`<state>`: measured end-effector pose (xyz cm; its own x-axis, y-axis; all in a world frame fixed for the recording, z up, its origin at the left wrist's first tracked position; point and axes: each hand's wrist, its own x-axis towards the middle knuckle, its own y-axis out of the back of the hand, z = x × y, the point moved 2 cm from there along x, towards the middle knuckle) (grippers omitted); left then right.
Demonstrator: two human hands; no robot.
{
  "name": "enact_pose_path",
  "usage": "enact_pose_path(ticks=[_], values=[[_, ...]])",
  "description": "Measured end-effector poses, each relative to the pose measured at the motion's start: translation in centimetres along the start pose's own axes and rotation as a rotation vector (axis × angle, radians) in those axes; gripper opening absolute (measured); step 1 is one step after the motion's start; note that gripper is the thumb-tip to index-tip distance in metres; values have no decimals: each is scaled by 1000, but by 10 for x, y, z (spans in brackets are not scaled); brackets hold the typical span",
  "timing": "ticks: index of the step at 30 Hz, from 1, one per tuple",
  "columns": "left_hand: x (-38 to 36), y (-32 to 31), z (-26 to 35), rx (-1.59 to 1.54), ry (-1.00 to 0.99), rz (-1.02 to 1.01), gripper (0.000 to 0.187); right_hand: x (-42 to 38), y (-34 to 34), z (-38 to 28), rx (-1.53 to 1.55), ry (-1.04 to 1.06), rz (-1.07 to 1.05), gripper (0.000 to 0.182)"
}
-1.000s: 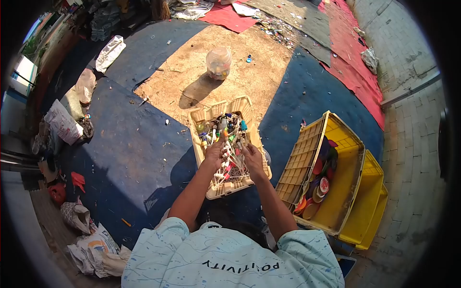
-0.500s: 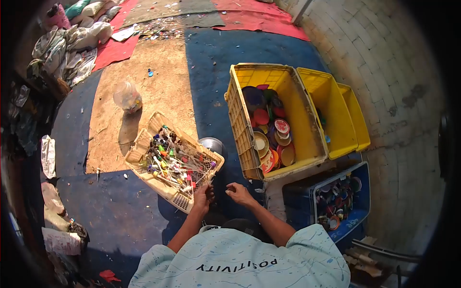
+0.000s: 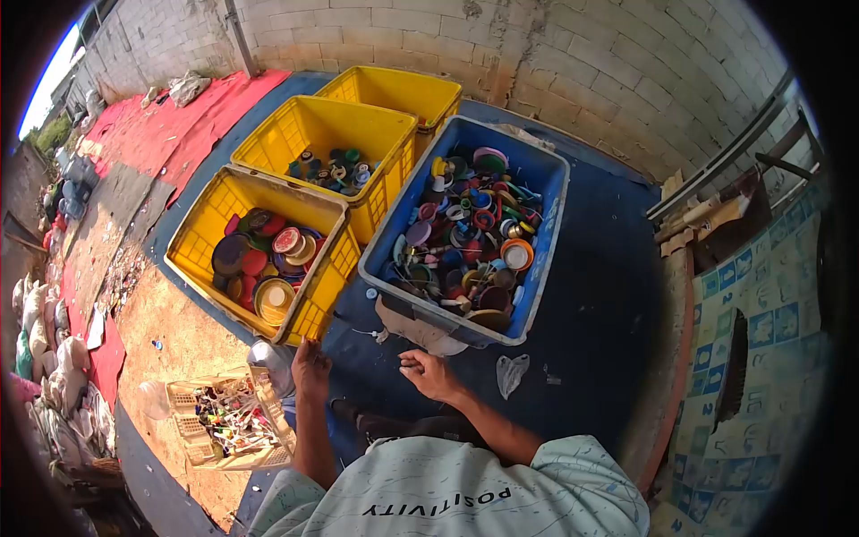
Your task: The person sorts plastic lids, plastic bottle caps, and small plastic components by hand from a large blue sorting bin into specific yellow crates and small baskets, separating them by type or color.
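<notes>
My left hand is raised beside the cream plastic basket, near the lower corner of a yellow crate. Its fingers are pressed together; whatever they may hold is too small to make out. My right hand hangs above the dark floor in front of the blue crate. Thumb and fingers meet in a pinch there, and any content is hidden. Mixed small plastic pieces fill the basket. Many coloured caps and lids lie in the blue crate, and larger round lids in the nearest yellow one.
Two more yellow crates stand behind, the nearer with caps inside. A clear plastic bag lies on the blue mat. A block wall bounds the back; sacks are piled at left.
My view has swung right, so the blue crate is now central and the basket lies at lower left. My hands have moved slightly apart, both still with closed fingers.
</notes>
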<state>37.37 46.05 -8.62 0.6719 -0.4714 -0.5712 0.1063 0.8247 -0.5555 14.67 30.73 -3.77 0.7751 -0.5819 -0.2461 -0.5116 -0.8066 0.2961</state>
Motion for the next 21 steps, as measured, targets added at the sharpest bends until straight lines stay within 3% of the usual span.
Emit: enact_pose_path(ticks=[3,6,12,18,21], values=[[-25,-72,-89,63,168,-95,18,-56,82,50,95,-110,191,31],[-59,-141,-153,184,210,-138,19,-94,150,88,201,-162,365,29],[-79,-235,-209,365,176,-260,21,-118,234,109,298,-142,598,28],[-56,-307,-250,464,144,-270,18,-101,288,113,444,-156,622,24],[-33,-335,-283,400,153,-267,18,-79,323,127,352,-124,587,23]])
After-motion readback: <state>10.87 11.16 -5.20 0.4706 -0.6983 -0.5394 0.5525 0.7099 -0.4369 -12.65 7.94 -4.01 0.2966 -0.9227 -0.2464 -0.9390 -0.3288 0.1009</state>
